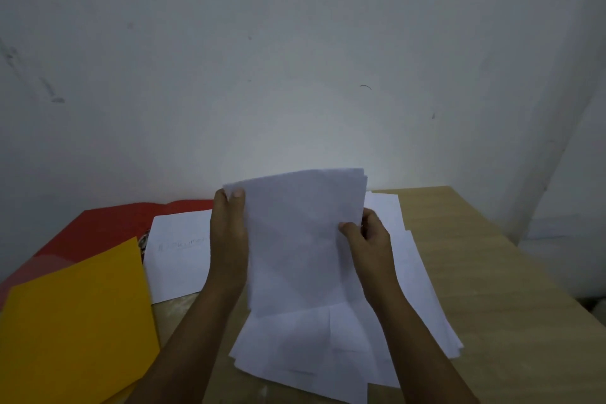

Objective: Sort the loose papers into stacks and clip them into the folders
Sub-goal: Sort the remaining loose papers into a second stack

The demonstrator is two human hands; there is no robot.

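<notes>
Two folders lay at the left of the tabletop (492, 272): one red folder (98, 226), one yellow folder (75, 321) overlapping it. Both hands held one raised sheaf of papers (301, 239) upright, left hand (229, 233) pinching its upper corner, right hand (370, 236) gripping its side, above scattered loose sheets (311, 344).

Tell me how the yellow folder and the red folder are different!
The yellow folder lies nearest the person and looks closed; the red folder lies farther back by the wall and seems to be open. The yellow folder overlaps the red folder. A white sheet rests on the red folder; none rests on the yellow folder. Both lie flat on the wooden table, left of the hands.
</notes>
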